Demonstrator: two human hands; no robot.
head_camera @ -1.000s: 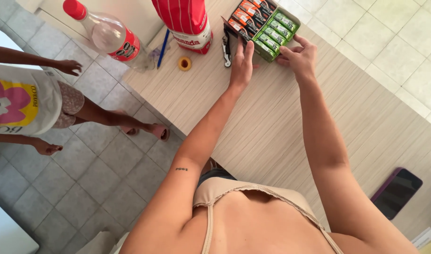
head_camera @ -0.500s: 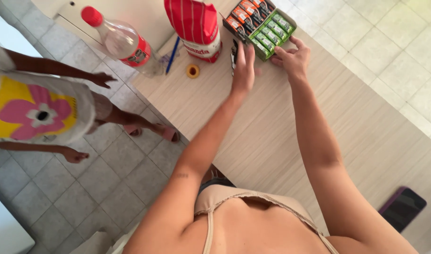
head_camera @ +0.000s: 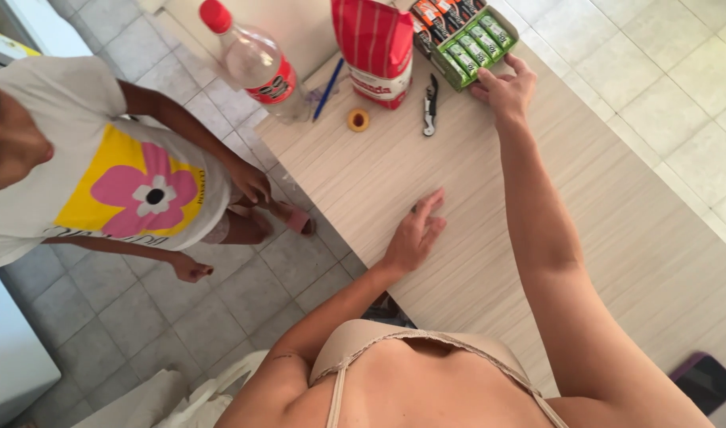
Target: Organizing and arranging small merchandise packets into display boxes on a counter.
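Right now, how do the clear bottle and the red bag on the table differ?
The clear bottle is see-through plastic with a red cap and a red label; the red bag is opaque, striped red with a white band at its base. The bottle stands at the table's left edge, while the bag stands further in, beside the tray of green and orange packs. Both stand on the table, and neither hand touches either one.

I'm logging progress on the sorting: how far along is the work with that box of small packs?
Done: green and orange small packs fill the green cardboard box in rows. In hand: the right hand touches the box's near edge; the left hand rests flat on the pale wooden table. Left: cannot tell; no loose packs show.
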